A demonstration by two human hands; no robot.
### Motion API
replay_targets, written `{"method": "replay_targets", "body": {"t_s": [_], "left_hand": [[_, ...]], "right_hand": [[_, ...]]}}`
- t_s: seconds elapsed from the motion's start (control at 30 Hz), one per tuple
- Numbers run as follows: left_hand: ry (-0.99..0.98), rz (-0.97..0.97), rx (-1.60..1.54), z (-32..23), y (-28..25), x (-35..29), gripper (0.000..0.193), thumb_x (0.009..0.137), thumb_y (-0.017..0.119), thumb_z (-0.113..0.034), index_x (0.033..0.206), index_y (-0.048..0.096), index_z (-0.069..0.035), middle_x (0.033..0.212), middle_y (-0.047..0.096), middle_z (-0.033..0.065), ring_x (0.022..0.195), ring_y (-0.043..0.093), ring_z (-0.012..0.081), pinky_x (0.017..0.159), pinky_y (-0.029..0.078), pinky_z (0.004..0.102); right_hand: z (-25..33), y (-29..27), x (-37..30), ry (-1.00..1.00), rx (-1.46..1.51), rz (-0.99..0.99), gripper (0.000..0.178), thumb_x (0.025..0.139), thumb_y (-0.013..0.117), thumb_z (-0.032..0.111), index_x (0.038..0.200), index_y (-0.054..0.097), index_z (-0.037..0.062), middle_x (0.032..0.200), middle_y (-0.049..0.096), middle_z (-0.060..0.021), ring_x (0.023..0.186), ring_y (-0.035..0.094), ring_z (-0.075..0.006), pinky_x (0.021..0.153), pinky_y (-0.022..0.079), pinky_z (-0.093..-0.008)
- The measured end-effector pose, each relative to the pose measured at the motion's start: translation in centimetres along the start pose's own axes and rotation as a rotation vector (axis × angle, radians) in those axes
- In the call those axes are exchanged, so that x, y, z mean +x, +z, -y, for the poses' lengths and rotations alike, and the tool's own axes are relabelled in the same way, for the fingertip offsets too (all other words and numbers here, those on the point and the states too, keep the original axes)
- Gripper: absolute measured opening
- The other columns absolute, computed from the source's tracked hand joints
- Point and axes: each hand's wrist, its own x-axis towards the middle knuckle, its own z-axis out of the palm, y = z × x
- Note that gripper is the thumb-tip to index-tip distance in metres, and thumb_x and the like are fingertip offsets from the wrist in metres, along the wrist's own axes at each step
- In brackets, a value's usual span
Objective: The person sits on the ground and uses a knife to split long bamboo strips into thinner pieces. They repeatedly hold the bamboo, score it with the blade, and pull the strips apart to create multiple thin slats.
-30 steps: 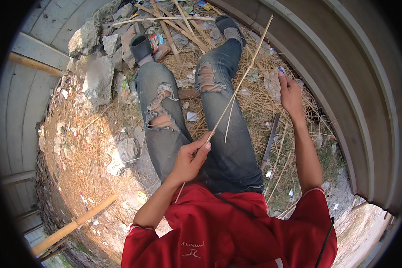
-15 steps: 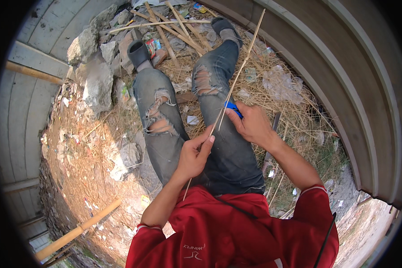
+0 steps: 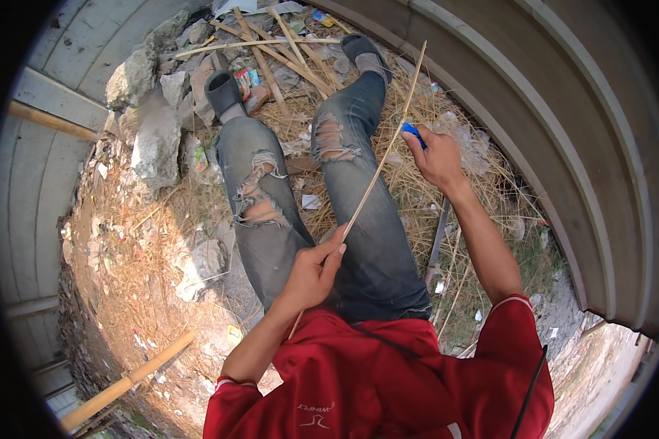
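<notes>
Pale, thin bamboo strip (image 3: 379, 170) over torn jeans (image 3: 359, 219).
It slants up-right; left hand (image 3: 311, 274) pinches its lower part, right hand (image 3: 436, 157) clenches a blue-handled tool (image 3: 413, 132).

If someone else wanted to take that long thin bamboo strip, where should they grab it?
Probably the bare middle of the bamboo strip, pinched from the side: it slants across the lap, with the left hand holding its lower end and the right hand, holding a blue-handled tool, beside its upper part.
</notes>
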Motion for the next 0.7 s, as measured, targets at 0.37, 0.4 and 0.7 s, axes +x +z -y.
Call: {"method": "replay_targets", "body": {"t_s": [0.37, 0.4, 0.7], "left_hand": [[-0.114, 0.059, -0.277, -0.2, -1.0, -0.1, 0.042, 0.108, 0.049, -0.013, 0.149, 0.049, -0.004, 0.061, 0.034, -0.0089, 0.05, 0.03, 0.0016, 0.046, 0.024, 0.0221], [-0.122, 0.067, -0.286, -0.4, -1.0, 0.0, 0.042, 0.108, 0.049, -0.013, 0.149, 0.049, -0.004, 0.061, 0.034, -0.0088, 0.05, 0.03, 0.0017, 0.046, 0.024, 0.0222], [-0.167, 0.069, -0.305, -0.1, -1.9, -0.2, 0.042, 0.107, 0.051, -0.014, 0.148, 0.05, -0.004, 0.064, 0.036, -0.0098, 0.054, 0.031, 0.0008, 0.048, 0.025, 0.0212]], "right_hand": [[1.6, -0.1, 0.1, 0.54, 1.379, 0.501, 0.051, 0.106, 0.043, 0.052, 0.071, 0.042, 0.0148, 0.054, 0.033, 0.0073, 0.04, 0.028, -0.0057, 0.038, 0.02, -0.0242], [1.7, -0.2, 0.0, 0.556, 1.481, 0.552, 0.052, 0.106, 0.041, 0.053, 0.072, 0.042, 0.0145, 0.053, 0.033, 0.007, 0.039, 0.027, -0.0057, 0.037, 0.02, -0.0243], [0.5, -0.7, -0.5, 0.273, 0.699, 0.375, 0.047, 0.1, 0.057, 0.048, 0.075, 0.052, 0.0088, 0.048, 0.039, 0.0005, 0.044, 0.041, -0.0102, 0.042, 0.03, -0.0273]]}}
